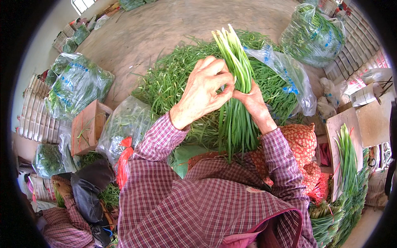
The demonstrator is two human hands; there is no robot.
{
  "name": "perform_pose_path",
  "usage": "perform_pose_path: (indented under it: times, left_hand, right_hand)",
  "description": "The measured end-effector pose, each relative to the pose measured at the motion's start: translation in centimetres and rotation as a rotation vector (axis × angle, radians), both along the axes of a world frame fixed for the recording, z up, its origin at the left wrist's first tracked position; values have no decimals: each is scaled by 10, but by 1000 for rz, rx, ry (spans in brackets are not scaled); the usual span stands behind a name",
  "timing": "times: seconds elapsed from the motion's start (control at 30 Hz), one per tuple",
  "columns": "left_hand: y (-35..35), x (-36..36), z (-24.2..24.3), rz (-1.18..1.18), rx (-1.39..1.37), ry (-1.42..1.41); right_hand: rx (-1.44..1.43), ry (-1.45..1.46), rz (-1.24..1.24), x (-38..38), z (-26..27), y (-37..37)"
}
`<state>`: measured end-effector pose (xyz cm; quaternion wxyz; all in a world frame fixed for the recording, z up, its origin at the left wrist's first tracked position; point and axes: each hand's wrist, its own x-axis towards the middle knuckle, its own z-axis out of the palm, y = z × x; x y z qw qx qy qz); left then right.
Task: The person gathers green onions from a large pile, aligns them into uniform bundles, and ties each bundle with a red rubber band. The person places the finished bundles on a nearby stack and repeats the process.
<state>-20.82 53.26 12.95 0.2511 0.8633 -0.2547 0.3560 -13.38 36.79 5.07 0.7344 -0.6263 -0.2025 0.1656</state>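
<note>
A bunch of garlic chives (240,66), pale stem ends up and green leaves hanging down, stands upright in front of me. My right hand (252,100) is wrapped round it at mid-length. At the bunch's left side is my left hand (206,85), its thumb and forefinger brought together at the stems; whether they pinch a stalk cannot be told. Behind and below both hands spreads a large heap of loose green chives (167,77). A clear plastic bag (287,74) with blue print lies over the heap's right part. Red plastic ties (125,158) hang by my left sleeve.
Filled plastic bags (80,83) stand at left and upper right (313,37). A wooden box (90,127) is at left, near a co-worker's sleeve (66,223). On the right, chives (345,155) lie on a wooden board (335,124), beside a red patterned cloth (299,142) and tied bundles (325,220).
</note>
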Motion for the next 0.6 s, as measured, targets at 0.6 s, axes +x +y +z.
perform_pose_path:
  times: [0.6]
  left_hand:
    - [-21,-13,-29,-119,-358,37]
  right_hand:
    - [32,201,132,-13,5,3]
